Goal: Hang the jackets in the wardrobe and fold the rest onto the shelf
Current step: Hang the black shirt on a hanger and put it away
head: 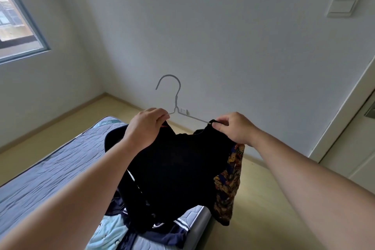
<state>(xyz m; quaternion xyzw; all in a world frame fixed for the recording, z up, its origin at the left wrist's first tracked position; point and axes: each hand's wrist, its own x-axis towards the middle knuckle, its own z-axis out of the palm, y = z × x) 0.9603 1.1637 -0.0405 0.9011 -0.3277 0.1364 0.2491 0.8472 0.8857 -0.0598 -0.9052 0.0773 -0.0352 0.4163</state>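
A black jacket hangs in the air over the foot of the bed, with a grey wire hanger at its collar, hook pointing up. My left hand grips the garment's left shoulder together with the hanger's left arm. My right hand pinches the black collar edge at the hanger's right arm. Behind the jacket on the right hangs a dark garment with an orange pattern. Below lie a navy garment with white stripes and a pale blue garment.
A mattress with a grey quilted cover fills the lower left. A window is at the left wall. A white door stands at the right, a wall switch above it. Bare beige floor lies right of the bed.
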